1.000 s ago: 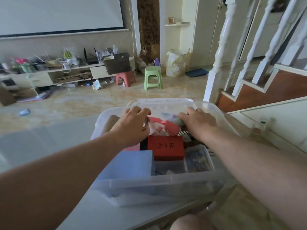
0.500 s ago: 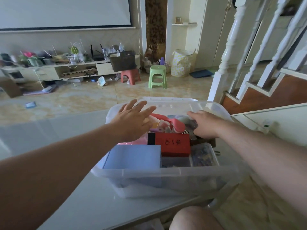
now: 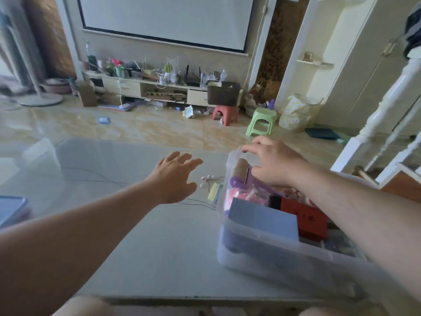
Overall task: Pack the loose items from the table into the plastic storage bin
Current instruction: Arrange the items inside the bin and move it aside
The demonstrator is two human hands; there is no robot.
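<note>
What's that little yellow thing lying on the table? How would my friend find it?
Start at the big clear plastic storage bin on the right of the pale grey table. Just beside the bin's left wall, past the open left hand, lies a small pale yellow oblong block. The white cotton swabs next to it are thin sticks; this is the only yellow, chunky piece.

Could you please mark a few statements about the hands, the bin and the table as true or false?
1. The left hand is open above the table. True.
2. The right hand is at the far end of the bin. True.
3. The bin is empty. False: it holds a red box, a blue box and other things.
4. The small yellow item lies inside the bin. False: it lies on the table beside the bin.
5. The left hand holds the red box. False: it holds nothing.
</note>
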